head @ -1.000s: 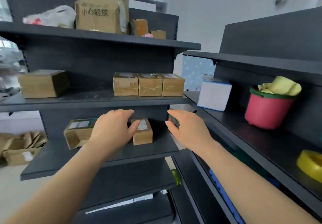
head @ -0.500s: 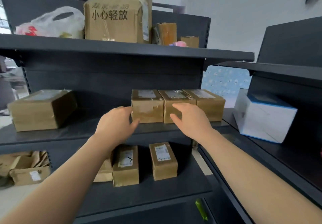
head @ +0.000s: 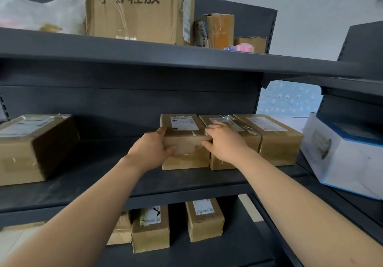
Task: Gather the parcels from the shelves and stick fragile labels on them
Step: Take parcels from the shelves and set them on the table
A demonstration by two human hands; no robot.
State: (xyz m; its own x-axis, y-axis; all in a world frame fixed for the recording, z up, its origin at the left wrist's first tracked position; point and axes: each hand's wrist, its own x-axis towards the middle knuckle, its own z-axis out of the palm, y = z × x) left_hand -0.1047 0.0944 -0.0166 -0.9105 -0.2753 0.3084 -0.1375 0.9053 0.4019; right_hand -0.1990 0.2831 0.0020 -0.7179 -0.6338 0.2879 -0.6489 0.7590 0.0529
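Note:
Three small brown parcels stand side by side on the middle shelf (head: 103, 175). Both my hands hold the leftmost parcel (head: 184, 158). My left hand (head: 151, 150) grips its left side, thumb on the front face. My right hand (head: 223, 142) grips its right edge, with the thumb on the front and the fingers reaching over the seam onto the middle parcel (head: 252, 140). The right parcel (head: 279, 146) is untouched. The held parcel still rests on the shelf.
A larger parcel (head: 24, 152) lies at the shelf's left end. On the top shelf are a big printed carton (head: 134, 11), a plastic bag (head: 41, 11) and smaller boxes. Two small parcels (head: 151, 231) (head: 205, 221) sit on the lower shelf. A white and blue box (head: 348, 158) stands at right.
The view rose from the lower shelf to the middle one and moved closer. Both hands went up and closed round the leftmost small parcel.

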